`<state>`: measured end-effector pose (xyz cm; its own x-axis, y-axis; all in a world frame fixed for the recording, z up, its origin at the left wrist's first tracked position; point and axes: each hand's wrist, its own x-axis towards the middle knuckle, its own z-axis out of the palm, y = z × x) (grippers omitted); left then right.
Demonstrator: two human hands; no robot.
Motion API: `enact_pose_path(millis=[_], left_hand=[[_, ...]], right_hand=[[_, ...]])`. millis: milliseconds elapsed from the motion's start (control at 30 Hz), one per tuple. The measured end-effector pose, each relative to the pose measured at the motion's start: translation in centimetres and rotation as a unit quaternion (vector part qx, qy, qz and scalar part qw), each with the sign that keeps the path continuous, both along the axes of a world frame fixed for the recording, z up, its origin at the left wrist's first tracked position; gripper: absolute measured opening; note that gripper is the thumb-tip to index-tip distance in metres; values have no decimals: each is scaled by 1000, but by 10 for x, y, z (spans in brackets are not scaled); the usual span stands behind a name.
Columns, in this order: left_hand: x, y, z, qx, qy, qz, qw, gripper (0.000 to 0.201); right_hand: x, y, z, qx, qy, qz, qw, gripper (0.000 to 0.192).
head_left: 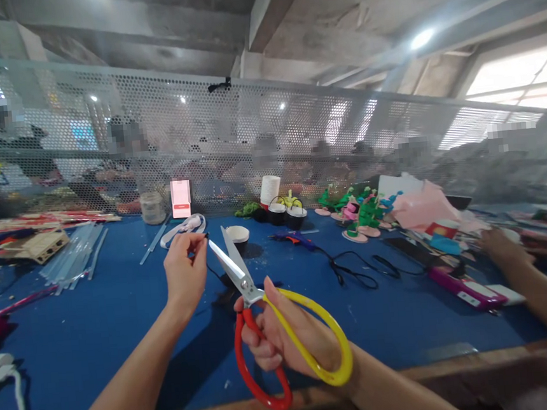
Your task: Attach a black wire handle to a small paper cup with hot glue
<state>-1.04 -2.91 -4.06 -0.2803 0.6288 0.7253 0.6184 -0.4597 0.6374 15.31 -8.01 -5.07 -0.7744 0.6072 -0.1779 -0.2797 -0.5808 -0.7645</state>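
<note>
just above the blue bench (97,322), the right hand (278,335) grips the scissors (250,296) by their red and yellow loops, blades parted; the left hand (186,273) pinches a thin dark strand (204,236) closed between fingertips, just beside the blade tips; a co-worker's hand (500,246) rests at the far right.

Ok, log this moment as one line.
right hand: grips red-and-yellow-handled steel scissors, blades open | left hand: pinches thin dark strand at blades | blue tabletop

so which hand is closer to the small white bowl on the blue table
Left. The left hand pinches a thin dark strand just left of the white bowl. The right hand, gripping the scissors, sits nearer the table's front edge.
</note>
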Motion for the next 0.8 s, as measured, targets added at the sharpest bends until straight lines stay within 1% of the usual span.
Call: enact_pose_path(millis=[333, 633, 800], left_hand=[[-2, -1, 5, 21, 24, 14, 999, 10], [1, 1, 1, -11, -4, -28, 1000, 8], [5, -5, 5, 12, 36, -32, 999, 10]], right_hand=[[2, -4, 2, -5, 2, 0, 1000, 55], [-2, 2, -2, 1, 10, -2, 1000, 51], [-4, 7, -1, 4, 14, -8, 1000, 50]])
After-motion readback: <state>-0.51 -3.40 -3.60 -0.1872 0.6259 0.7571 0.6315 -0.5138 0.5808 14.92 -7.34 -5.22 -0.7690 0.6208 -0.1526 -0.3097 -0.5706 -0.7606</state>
